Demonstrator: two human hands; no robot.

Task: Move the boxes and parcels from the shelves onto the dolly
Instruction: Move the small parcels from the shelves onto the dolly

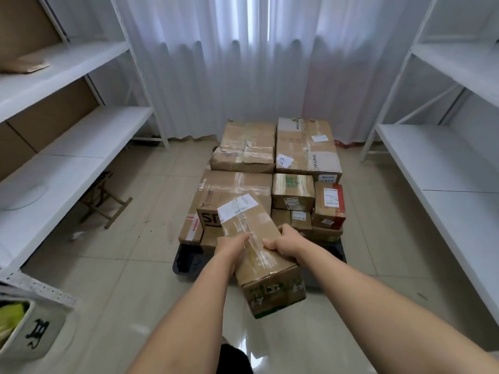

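Note:
A long taped cardboard box (259,249) with a white label is held in both hands above the near end of the black dolly (186,261). My left hand (231,245) grips its left side and my right hand (283,238) grips its right edge. The dolly carries several cardboard boxes, among them a large TP-LINK box (305,145) at the far right, a taped box (244,147) at the far left and a small red-sided box (329,205). A flat brown parcel (27,64) lies on the upper left shelf.
White metal shelves (81,147) line the left wall and more white shelves (442,163) line the right. A white curtain hangs at the back. A folded wooden stool (108,201) lies under the left shelf. A white bin (29,333) stands at the lower left.

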